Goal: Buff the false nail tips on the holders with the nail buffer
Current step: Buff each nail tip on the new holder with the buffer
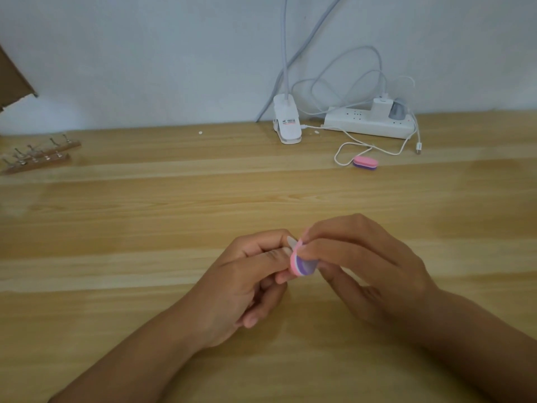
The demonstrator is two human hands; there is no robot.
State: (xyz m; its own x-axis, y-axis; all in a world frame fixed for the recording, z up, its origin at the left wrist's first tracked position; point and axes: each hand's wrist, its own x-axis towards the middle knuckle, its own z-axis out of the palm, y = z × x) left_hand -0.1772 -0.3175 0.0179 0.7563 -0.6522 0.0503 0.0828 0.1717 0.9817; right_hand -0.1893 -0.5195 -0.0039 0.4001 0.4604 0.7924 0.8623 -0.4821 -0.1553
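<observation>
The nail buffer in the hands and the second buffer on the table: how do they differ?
The held buffer is pinched by the right hand against a false nail tip that the left hand holds; the spare buffer lies untouched on the table beside a white cable. The held buffer stands on edge, tilted; the spare buffer lies flat. Both are pink and purple.

The white lamp clip [286, 121] bears a printed label (too blurred to read).
</observation>
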